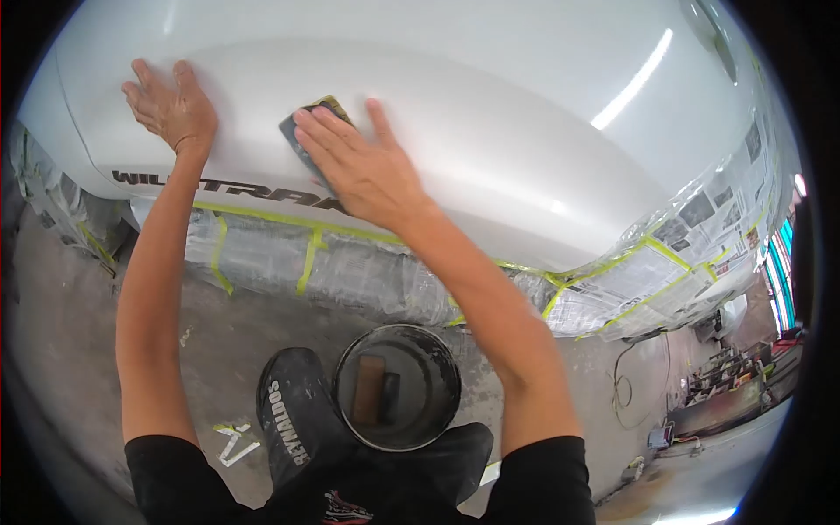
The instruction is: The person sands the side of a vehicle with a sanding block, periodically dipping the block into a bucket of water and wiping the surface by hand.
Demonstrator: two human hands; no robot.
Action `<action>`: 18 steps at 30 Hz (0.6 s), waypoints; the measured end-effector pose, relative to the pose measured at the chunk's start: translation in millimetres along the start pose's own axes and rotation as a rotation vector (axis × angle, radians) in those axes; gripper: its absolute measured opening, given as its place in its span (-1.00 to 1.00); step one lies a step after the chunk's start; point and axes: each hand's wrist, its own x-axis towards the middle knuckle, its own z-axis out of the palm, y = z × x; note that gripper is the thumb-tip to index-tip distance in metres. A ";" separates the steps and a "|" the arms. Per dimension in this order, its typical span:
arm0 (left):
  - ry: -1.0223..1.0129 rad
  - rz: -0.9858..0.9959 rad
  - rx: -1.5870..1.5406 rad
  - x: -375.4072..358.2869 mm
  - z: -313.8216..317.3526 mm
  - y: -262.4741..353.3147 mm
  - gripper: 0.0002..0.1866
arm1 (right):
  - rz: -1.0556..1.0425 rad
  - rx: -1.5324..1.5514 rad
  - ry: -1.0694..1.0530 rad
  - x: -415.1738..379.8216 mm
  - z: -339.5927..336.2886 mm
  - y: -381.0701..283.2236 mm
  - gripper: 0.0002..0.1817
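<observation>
The white car door panel [490, 166] curves across the upper half of the head view, with dark "WILDTRAK" lettering [262, 192] partly hidden by my arms. My left hand [172, 109] rests on the panel at the left, fingers spread and holding nothing. Pressed against the panel above the lettering, my right hand [363, 166] holds a dark grey sheet of sandpaper [297, 140] under its fingers. A yellowish patterned corner of the sheet [331, 103] sticks out above the fingertips; whether a block lies beneath is hidden. My right thumb points up, apart from the fingers.
Plastic film [359, 271], newspaper [604, 284] and yellow-green tape [311, 258] cover the car's lower edge and right side. A black bucket [444, 350] stands between my legs, with a brown block [368, 389] and a dark block inside. Cluttered equipment [726, 389] lies at right.
</observation>
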 end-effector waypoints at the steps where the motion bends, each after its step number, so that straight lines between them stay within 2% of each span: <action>1: -0.002 -0.001 -0.005 -2.5 -0.4 0.0 -0.15 | 0.009 -0.033 -0.032 -16.4 -10.9 12.8 -0.31; 2: -0.003 -0.009 -0.008 -6.8 -0.4 -1.6 -0.15 | 0.012 -0.065 -0.071 -36.2 -22.4 27.6 -0.30; 4: -0.011 -0.021 -0.037 -10.0 1.4 -2.9 -0.15 | 0.175 -0.199 -0.219 -107.4 -49.2 62.7 -0.33; 6: -0.003 -0.019 -0.044 -6.8 2.8 -5.9 -0.14 | 0.282 -0.239 -0.128 -190.2 -59.7 93.4 -0.20; 9: -0.005 -0.013 -0.016 -12.0 3.9 -5.2 -0.14 | 0.293 -0.185 -0.138 -157.1 -43.1 75.3 -0.10; 11: 0.005 -0.001 0.018 -7.6 5.0 -8.0 -0.14 | 0.156 -0.074 -0.077 -75.3 -20.8 34.9 -0.28; 12: 0.016 0.029 0.052 -5.3 5.0 -12.6 -0.15 | 0.083 -0.081 0.053 -44.1 -1.5 17.2 -0.37; 14: 0.045 0.073 0.085 -0.4 9.1 -24.3 -0.17 | 0.128 -0.003 0.117 0.3 12.9 -19.3 -0.41; 15: 0.056 0.079 0.093 2.6 9.4 -25.6 -0.19 | 0.142 0.011 0.070 2.5 11.5 -25.7 -0.39; 18: 0.048 0.052 0.120 -1.9 7.1 -18.6 -0.20 | 0.292 -0.105 0.048 -68.0 -3.4 2.6 -0.37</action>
